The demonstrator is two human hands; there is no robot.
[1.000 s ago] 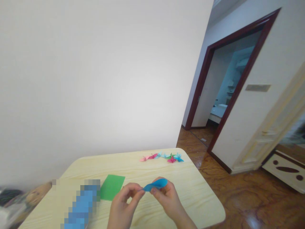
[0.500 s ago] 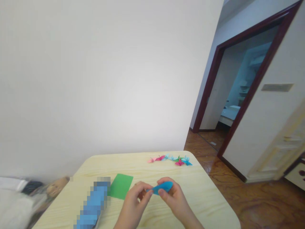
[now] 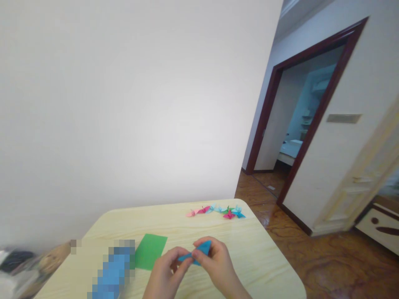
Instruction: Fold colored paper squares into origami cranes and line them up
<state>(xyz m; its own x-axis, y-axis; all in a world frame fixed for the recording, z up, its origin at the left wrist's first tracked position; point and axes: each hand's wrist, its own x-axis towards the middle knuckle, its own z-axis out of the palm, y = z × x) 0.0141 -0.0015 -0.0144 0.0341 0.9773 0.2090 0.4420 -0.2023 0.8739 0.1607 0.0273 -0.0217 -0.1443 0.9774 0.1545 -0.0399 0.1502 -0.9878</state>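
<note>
Between my two hands, above the front part of the table, is a folded piece of blue paper with a pointed flap standing up on its right. My left hand pinches its narrow left end between thumb and fingers. My right hand grips the wider right part, thumb pressed on the near side and fingers behind. A flat green paper square lies on the table just left of my left hand.
Several small folded paper cranes in pink, red, green and blue sit along the back right of the pale wooden table. A blurred-out blue object lies at the front left. Behind stands a white wall; a doorway is to the right.
The blue paper has been turned, and its flap now points upward. My right hand has moved closer to my left. The whole view has shifted slightly as the head turned.
</note>
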